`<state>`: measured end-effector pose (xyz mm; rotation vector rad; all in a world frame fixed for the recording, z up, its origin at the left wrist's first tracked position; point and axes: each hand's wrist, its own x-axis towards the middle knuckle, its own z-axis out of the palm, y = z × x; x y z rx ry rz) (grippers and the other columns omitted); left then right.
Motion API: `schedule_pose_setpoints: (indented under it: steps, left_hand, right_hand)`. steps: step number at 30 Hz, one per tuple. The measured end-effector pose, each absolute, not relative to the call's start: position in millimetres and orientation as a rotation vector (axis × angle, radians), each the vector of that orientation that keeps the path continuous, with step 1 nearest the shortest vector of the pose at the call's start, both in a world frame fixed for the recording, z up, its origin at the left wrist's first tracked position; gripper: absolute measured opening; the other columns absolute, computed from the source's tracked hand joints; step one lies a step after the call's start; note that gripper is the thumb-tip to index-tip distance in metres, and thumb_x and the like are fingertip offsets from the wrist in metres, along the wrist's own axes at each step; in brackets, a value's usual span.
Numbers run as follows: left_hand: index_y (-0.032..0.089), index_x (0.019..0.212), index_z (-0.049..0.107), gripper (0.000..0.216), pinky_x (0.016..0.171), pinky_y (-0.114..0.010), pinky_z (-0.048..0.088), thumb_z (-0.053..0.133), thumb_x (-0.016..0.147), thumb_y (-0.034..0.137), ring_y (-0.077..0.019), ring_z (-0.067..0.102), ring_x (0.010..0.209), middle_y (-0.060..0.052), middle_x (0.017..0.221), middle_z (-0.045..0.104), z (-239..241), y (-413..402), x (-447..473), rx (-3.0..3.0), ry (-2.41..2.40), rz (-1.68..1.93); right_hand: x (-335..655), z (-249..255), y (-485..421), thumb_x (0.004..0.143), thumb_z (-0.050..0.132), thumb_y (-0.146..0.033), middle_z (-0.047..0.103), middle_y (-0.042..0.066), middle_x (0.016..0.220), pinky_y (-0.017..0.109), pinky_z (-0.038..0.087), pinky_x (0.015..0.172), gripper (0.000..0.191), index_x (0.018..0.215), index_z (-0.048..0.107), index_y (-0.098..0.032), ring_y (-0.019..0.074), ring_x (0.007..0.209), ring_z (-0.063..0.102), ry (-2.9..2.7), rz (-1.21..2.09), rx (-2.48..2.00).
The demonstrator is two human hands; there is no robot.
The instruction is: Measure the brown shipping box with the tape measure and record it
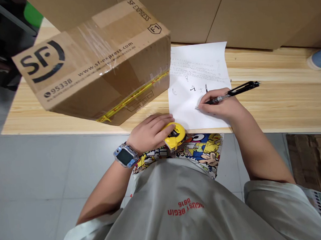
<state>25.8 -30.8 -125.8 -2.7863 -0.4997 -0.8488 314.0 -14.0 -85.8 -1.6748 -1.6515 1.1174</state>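
My right hand (221,104) is closed around a black pen (231,92), its tip resting on a white sheet of paper (198,68) that carries lines of writing and a few small marks. My left hand (150,132), with a watch on the wrist, grips a yellow tape measure (175,135) at the table's front edge. The yellow tape runs out from there along the lower front edge of a brown cardboard box (97,62) printed with a courier logo, which stands left of the paper.
The wooden table (281,94) runs to the right, with a light blue object (320,57) at its far right edge. Large cardboard sheets (252,13) lean behind it. Flattened cardboard (312,161) lies on the grey floor at the right.
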Motion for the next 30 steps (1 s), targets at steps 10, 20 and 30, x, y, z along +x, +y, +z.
schedule_pose_setpoints:
  steps: [10,20,30]
  left_hand:
    - [0.015,0.121,0.057,0.041,0.091,-0.034,0.069,0.048,0.095,0.045,-0.0180,0.067,0.122,-0.011,0.122,0.071,-131.9,-29.7,20.2,-2.825,-0.508,-0.807]
    - [0.015,0.117,0.058,0.037,0.089,-0.033,0.071,0.049,0.095,0.043,-0.0172,0.070,0.117,-0.010,0.120,0.073,-128.2,-31.1,22.9,-2.783,-0.523,-0.799]
    - [0.015,0.116,0.058,0.034,0.088,-0.032,0.071,0.051,0.094,0.041,-0.0170,0.071,0.115,-0.010,0.118,0.073,-126.6,-32.0,25.0,-2.768,-0.540,-0.807]
  right_hand:
    - [314.2,-85.5,-14.0,0.066,0.076,-0.035,0.070,0.005,0.071,0.038,0.045,0.062,0.013,0.067,0.070,-0.023,0.0194,0.066,0.055,-1.656,1.124,-1.701]
    - [313.5,-84.7,-14.7,0.065,0.076,-0.037,0.069,0.004,0.067,0.036,0.040,0.058,0.015,0.067,0.071,-0.022,0.0162,0.061,0.051,-1.629,1.120,-1.672]
    - [316.4,-88.2,-15.2,0.064,0.080,-0.040,0.073,0.004,0.072,0.037,0.044,0.062,0.018,0.067,0.074,-0.024,0.0187,0.067,0.058,-1.644,1.127,-1.650]
